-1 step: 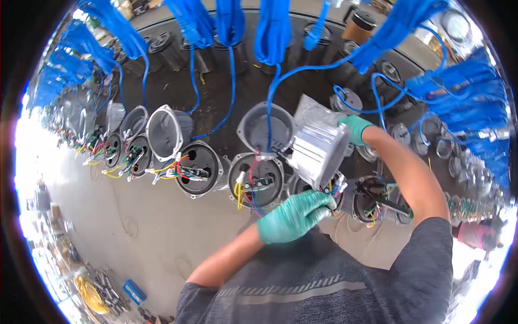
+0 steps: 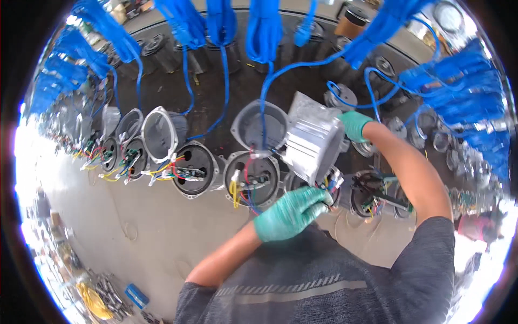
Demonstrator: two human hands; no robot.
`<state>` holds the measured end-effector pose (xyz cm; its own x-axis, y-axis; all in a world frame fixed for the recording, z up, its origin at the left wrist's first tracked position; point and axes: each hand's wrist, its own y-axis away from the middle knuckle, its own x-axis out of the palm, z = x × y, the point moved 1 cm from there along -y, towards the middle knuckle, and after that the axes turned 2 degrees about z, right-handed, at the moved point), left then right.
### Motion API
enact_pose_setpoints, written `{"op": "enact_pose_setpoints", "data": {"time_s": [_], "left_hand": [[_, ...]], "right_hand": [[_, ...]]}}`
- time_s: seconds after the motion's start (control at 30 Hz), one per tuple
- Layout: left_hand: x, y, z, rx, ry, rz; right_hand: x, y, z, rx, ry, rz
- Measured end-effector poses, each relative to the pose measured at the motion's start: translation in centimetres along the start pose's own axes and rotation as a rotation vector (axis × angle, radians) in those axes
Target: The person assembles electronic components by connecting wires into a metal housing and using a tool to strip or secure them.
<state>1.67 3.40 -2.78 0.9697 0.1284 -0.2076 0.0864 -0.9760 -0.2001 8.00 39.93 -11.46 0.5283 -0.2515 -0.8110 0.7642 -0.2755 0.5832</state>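
Note:
A silver finned metal housing (image 2: 313, 146) is tilted in front of me, its side wall facing up. My right hand (image 2: 355, 127), in a green glove, is closed on its far right edge. Below it, my left hand (image 2: 288, 215), also gloved in green, has its fingers pressed together beside coloured wires with white connectors (image 2: 333, 182). What lies in those fingers is hidden. To the left, an open grey housing (image 2: 261, 127) stands behind a round motor part (image 2: 251, 181) that carries a small circuit board and yellow wires.
More grey housings (image 2: 162, 135) and round parts with boards (image 2: 191, 170) line the bench edge leftward. Coils of blue cable (image 2: 264, 35) hang along the far side, one cable crossing the dark bench. Black-handled pliers (image 2: 372, 183) lie at the right. A blue object (image 2: 136, 296) is on the floor.
The whole view has shifted slightly, so everything sits a little further left and up. Both hands stay at the same housing and wires.

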Motion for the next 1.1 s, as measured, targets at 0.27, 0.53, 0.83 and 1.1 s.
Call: {"op": "enact_pose_setpoints", "data": {"time_s": [0.27,0.53,0.83,1.1], "left_hand": [[-0.3,0.0,-0.2,-0.204,0.12,0.038],[0.0,0.1,-0.6,-0.273,0.167,0.104],[0.0,0.4,0.0,-0.193,0.091,0.073],[-0.1,0.5,-0.2,-0.21,0.218,0.111]], "right_hand": [[-8.7,22.3,9.8,-0.089,-0.548,-0.367],[1.7,27.8,20.3,0.069,-1.51,-0.742],[3.0,25.6,22.9,0.132,-1.264,-0.83],[2.1,24.5,22.1,0.081,-0.894,-0.88]]}}
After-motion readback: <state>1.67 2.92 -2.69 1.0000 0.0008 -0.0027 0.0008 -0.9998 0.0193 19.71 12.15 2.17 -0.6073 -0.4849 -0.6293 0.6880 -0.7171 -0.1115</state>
